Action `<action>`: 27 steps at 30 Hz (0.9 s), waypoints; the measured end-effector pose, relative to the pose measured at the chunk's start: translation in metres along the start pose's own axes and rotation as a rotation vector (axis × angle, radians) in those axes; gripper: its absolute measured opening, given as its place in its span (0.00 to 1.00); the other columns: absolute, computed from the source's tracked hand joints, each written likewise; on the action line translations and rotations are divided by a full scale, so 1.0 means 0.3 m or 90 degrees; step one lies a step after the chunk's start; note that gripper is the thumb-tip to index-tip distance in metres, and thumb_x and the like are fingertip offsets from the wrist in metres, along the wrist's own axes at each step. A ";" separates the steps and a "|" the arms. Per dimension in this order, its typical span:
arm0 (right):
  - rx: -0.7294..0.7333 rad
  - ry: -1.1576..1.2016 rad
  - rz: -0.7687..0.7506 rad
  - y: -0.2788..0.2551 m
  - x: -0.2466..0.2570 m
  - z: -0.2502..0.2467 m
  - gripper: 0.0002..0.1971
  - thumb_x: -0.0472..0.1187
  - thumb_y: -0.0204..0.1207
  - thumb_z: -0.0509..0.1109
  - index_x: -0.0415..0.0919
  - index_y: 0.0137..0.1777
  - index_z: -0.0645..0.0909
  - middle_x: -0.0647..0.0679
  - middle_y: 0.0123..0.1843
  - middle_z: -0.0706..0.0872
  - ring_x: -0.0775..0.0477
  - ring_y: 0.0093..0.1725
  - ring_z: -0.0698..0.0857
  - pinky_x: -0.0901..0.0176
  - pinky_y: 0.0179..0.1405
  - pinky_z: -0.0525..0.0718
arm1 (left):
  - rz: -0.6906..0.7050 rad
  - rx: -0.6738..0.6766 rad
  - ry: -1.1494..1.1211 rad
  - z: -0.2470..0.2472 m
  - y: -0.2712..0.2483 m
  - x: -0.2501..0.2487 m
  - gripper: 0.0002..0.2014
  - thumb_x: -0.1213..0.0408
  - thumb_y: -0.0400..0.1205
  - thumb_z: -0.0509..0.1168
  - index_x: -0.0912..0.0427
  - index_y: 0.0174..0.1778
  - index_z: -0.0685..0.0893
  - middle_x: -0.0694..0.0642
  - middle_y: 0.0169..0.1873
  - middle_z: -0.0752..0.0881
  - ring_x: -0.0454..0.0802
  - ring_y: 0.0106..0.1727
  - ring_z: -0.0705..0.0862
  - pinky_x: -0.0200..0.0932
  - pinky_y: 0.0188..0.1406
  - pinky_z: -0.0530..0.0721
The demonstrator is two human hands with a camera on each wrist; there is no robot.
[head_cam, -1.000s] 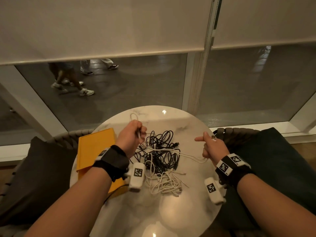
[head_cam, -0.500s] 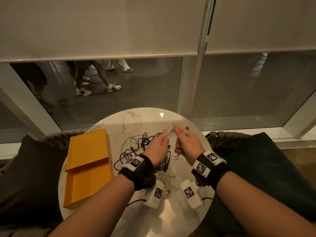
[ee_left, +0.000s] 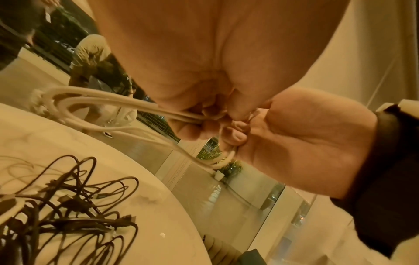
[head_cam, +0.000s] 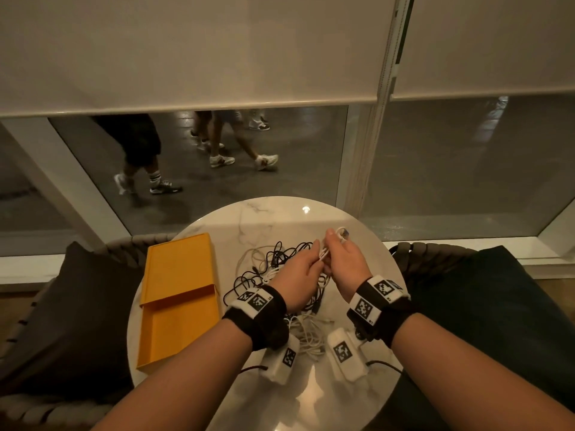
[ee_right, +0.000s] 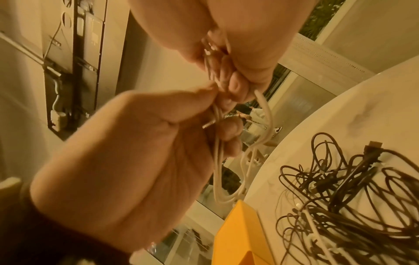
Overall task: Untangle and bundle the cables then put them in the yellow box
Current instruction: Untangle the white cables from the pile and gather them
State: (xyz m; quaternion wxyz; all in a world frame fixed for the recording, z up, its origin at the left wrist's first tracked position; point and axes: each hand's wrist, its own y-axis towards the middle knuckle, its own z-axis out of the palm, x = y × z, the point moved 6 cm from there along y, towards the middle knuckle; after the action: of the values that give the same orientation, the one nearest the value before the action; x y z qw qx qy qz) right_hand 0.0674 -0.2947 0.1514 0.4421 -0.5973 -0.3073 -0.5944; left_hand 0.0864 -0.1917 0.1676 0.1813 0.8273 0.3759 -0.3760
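Observation:
My left hand (head_cam: 315, 255) and right hand (head_cam: 333, 244) meet above the table's middle. Both pinch a white cable (head_cam: 324, 254) folded into loops. Its plug end (head_cam: 344, 234) sticks up past the right thumb. In the left wrist view the white cable (ee_left: 90, 100) loops out to the left of the fingers. In the right wrist view the white cable (ee_right: 218, 179) hangs in several strands below the two hands. A tangle of black cables (head_cam: 267, 269) and more white cables (head_cam: 308, 335) lies on the table under my wrists. The open yellow box (head_cam: 177, 331) sits to the left.
The round marble table (head_cam: 258, 219) stands against a window with lowered blinds. Dark cushioned chairs (head_cam: 497, 293) flank it on both sides. The box's lid (head_cam: 180, 262) lies open at the box's far end. People walk past outside the glass.
A second ago my hands were apart with the white cable stretched between them. They have come together, and the cable is now folded into loops held by both.

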 end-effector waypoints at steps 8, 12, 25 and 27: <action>-0.032 0.421 0.066 0.016 0.067 -0.022 0.18 0.51 0.90 0.57 0.46 0.38 0.69 0.52 0.23 0.64 0.52 0.22 0.64 0.56 0.28 0.76 | -0.040 0.010 -0.064 -0.050 -0.055 0.196 0.17 0.56 0.88 0.61 0.44 0.74 0.79 0.41 0.50 0.88 0.40 0.51 0.84 0.39 0.55 0.81; -0.033 0.391 0.041 0.022 0.054 -0.037 0.10 0.47 0.87 0.63 0.45 0.46 0.77 0.54 0.19 0.59 0.56 0.18 0.59 0.64 0.18 0.63 | -0.034 -0.040 -0.157 -0.100 -0.056 0.209 0.11 0.62 0.86 0.65 0.42 0.60 0.83 0.46 0.32 0.81 0.41 0.34 0.80 0.39 0.40 0.80; -0.010 0.477 0.078 0.023 0.042 -0.116 0.31 0.70 0.83 0.48 0.47 0.26 0.60 0.53 0.22 0.56 0.53 0.19 0.54 0.61 0.20 0.53 | 0.024 -0.042 -0.021 -0.148 -0.030 0.288 0.08 0.57 0.85 0.65 0.36 0.46 0.85 0.44 0.51 0.84 0.41 0.59 0.75 0.44 0.62 0.72; -0.017 0.435 0.095 0.018 0.028 -0.126 0.31 0.70 0.83 0.50 0.48 0.26 0.61 0.53 0.21 0.56 0.53 0.18 0.53 0.61 0.20 0.52 | 0.066 -0.055 -0.061 -0.152 -0.027 0.253 0.09 0.65 0.85 0.66 0.44 0.46 0.87 0.43 0.52 0.84 0.36 0.57 0.78 0.36 0.59 0.74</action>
State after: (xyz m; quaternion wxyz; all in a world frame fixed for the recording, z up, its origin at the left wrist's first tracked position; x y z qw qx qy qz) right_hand 0.0564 -0.3319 0.1550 0.5536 -0.3906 -0.0894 -0.7301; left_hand 0.1353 -0.1230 0.1397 0.2539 0.8182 0.3394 -0.3884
